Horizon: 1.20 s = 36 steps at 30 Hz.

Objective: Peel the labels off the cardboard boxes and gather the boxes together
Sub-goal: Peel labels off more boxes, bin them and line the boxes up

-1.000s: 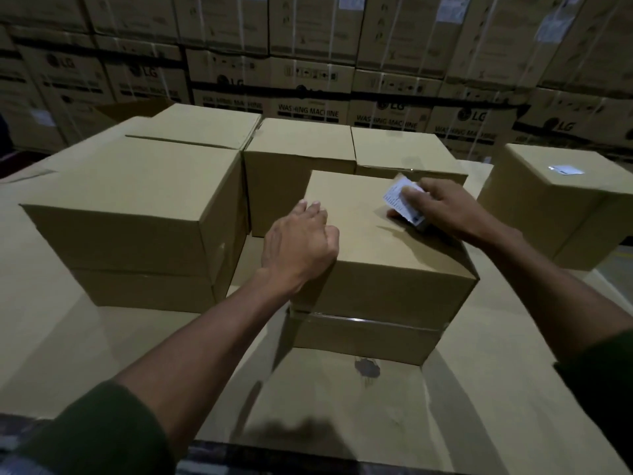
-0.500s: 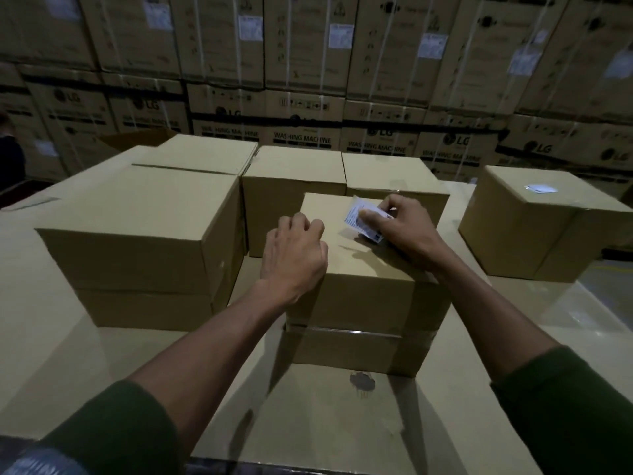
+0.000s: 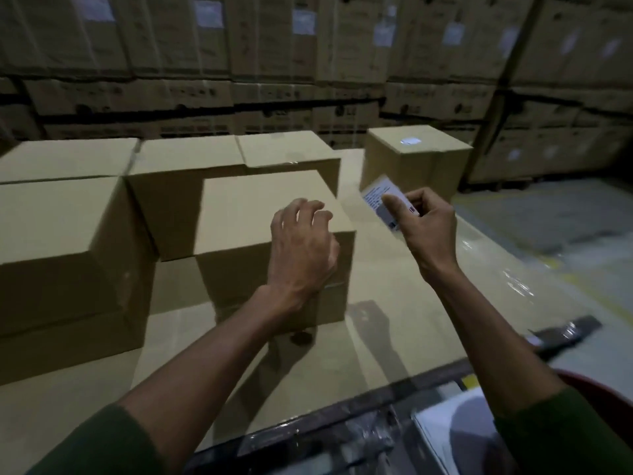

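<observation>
The print on the label [image 3: 379, 197] is too blurry to read. The right hand [image 3: 423, 224] pinches it in the air, off to the right of the front box [image 3: 260, 207]. The left hand [image 3: 301, 241] rests on that box, fingers curled, holding nothing

Dark green sleeves [image 3: 102, 443] pushed up; forearms, hands [image 3: 301, 245] bare.

Six plain boxes [image 3: 263, 214], two labels [image 3: 380, 197].
</observation>
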### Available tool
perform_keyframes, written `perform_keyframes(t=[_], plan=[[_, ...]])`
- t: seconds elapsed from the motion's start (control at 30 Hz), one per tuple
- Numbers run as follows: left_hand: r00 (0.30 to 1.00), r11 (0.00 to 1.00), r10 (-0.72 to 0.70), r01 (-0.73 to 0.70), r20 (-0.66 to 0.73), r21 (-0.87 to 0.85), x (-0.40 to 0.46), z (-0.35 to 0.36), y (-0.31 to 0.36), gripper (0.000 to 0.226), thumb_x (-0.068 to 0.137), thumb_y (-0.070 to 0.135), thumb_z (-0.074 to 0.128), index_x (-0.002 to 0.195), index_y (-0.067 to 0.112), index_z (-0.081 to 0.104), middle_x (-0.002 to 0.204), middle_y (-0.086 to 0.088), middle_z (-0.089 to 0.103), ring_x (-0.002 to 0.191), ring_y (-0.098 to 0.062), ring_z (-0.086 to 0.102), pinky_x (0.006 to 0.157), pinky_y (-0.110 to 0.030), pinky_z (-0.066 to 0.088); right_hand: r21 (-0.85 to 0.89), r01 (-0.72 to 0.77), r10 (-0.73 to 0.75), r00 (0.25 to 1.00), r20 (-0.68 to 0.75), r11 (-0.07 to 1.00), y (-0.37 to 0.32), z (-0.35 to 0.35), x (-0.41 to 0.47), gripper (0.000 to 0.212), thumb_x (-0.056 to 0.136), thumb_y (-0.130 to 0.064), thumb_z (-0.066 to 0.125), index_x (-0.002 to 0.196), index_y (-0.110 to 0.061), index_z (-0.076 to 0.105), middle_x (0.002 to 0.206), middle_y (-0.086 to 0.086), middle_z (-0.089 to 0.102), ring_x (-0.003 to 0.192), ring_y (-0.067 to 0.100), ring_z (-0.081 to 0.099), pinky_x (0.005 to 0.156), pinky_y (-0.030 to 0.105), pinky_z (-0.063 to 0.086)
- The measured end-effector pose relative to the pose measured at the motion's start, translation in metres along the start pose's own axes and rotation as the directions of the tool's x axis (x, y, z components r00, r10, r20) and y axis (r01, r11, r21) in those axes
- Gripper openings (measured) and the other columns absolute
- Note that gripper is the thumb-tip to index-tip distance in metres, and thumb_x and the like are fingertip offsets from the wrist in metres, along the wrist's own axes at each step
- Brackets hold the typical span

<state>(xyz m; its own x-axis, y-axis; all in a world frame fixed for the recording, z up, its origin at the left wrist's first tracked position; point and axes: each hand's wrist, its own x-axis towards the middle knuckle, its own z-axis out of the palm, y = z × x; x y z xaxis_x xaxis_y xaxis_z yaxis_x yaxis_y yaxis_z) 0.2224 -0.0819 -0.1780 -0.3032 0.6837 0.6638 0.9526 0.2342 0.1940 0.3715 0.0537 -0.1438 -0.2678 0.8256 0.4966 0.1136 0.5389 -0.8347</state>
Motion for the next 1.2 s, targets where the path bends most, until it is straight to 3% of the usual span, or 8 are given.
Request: perform_keyframes(t=[0.13, 0.23, 0.37, 0.5, 0.63, 0.97, 1.07, 1.2], plan=[[0.991, 0.981, 0.137, -0.134, 0.010, -0.136, -0.009, 0.034, 0.058, 0.038, 0.086, 0.023, 0.054, 0.122, 0.010, 0.061, 0.134, -0.011, 0.055, 0.131, -0.031, 0.043, 0.107, -0.047, 0.037, -0.130, -0.073, 0.051, 0.984, -0.172, 0.989, 0.029, -0.067, -0.032, 0.026, 0.080, -0.043, 0.080, 0.078, -0.022, 0.065, 0.075, -0.005, 0.069, 0.072, 0.018, 0.066, 0.065, 0.037, 0.052], [0.973, 0.949, 0.228, -0.212, 0.045, -0.232, -0.024, 0.058, 0.095, 0.037, 0.084, 0.020, 0.057, 0.119, 0.010, 0.061, 0.132, -0.011, 0.056, 0.128, -0.032, 0.045, 0.104, -0.047, 0.039, -0.233, -0.138, 0.068, 0.956, -0.285, 0.963, 0.051, -0.118, -0.067, 0.022, 0.080, -0.037, 0.081, 0.080, -0.028, 0.061, 0.073, -0.012, 0.065, 0.069, 0.005, 0.060, 0.066, 0.027, 0.047], [0.928, 0.899, 0.347, -0.287, 0.137, -0.331, -0.049, 0.087, 0.139, 0.039, 0.081, 0.020, 0.056, 0.119, 0.010, 0.061, 0.133, -0.010, 0.056, 0.129, -0.033, 0.045, 0.105, -0.047, 0.039, -0.319, -0.271, 0.141, 0.915, -0.379, 0.908, 0.077, -0.174, -0.120, 0.022, 0.081, -0.032, 0.081, 0.085, -0.021, 0.062, 0.074, -0.012, 0.063, 0.067, -0.005, 0.056, 0.064, 0.013, 0.040], [0.878, 0.861, 0.429, -0.327, 0.212, -0.389, -0.065, 0.104, 0.174, 0.041, 0.080, 0.021, 0.055, 0.119, 0.010, 0.062, 0.132, -0.010, 0.056, 0.129, -0.033, 0.045, 0.104, -0.047, 0.039, -0.403, -0.359, 0.157, 0.877, -0.454, 0.842, 0.093, -0.214, -0.163, 0.024, 0.081, -0.032, 0.081, 0.081, -0.020, 0.060, 0.073, -0.010, 0.063, 0.065, 0.000, 0.055, 0.065, 0.026, 0.040], [0.831, 0.844, 0.488, -0.371, 0.267, -0.388, -0.077, 0.117, 0.194, 0.040, 0.084, 0.027, 0.053, 0.120, 0.012, 0.062, 0.133, -0.008, 0.056, 0.127, -0.031, 0.045, 0.103, -0.046, 0.039, -0.438, -0.405, 0.172, 0.860, -0.480, 0.802, 0.108, -0.237, -0.189, 0.025, 0.082, -0.032, 0.080, 0.081, -0.018, 0.060, 0.075, -0.006, 0.065, 0.070, 0.015, 0.061, 0.062, 0.031, 0.042], [0.814, 0.858, 0.480, -0.357, 0.328, -0.368, -0.089, 0.130, 0.188, 0.034, 0.088, 0.027, 0.056, 0.118, 0.012, 0.063, 0.131, -0.007, 0.057, 0.126, -0.031, 0.045, 0.102, -0.048, 0.040, -0.491, -0.464, 0.139, 0.816, -0.562, 0.737, 0.134, -0.253, -0.211, 0.028, 0.087, -0.034, 0.075, 0.079, -0.017, 0.054, 0.078, -0.001, 0.058, 0.074, 0.020, 0.056, 0.069, 0.041, 0.047], [0.844, 0.877, 0.439, -0.327, 0.309, -0.352, -0.088, 0.126, 0.179, 0.023, 0.085, 0.025, 0.049, 0.100, 0.013, 0.061, 0.113, -0.006, 0.060, 0.115, -0.030, 0.049, 0.096, -0.044, 0.042, -0.498, -0.429, 0.130, 0.840, -0.527, 0.753, 0.134, -0.244, -0.204, 0.020, 0.088, -0.023, 0.073, 0.081, -0.014, 0.057, 0.080, 0.001, 0.059, 0.076, 0.022, 0.057, 0.067, 0.033, 0.041], [0.892, 0.908, 0.367, -0.282, 0.264, -0.308, -0.081, 0.113, 0.159, 0.012, 0.080, 0.020, 0.051, 0.087, 0.012, 0.054, 0.092, -0.006, 0.056, 0.096, -0.030, 0.052, 0.081, -0.042, 0.045, -0.495, -0.330, 0.111, 0.900, -0.421, 0.804, 0.133, -0.214, -0.178, 0.016, 0.086, -0.013, 0.072, 0.081, -0.017, 0.058, 0.083, -0.001, 0.061, 0.075, 0.016, 0.058, 0.068, 0.026, 0.043]])
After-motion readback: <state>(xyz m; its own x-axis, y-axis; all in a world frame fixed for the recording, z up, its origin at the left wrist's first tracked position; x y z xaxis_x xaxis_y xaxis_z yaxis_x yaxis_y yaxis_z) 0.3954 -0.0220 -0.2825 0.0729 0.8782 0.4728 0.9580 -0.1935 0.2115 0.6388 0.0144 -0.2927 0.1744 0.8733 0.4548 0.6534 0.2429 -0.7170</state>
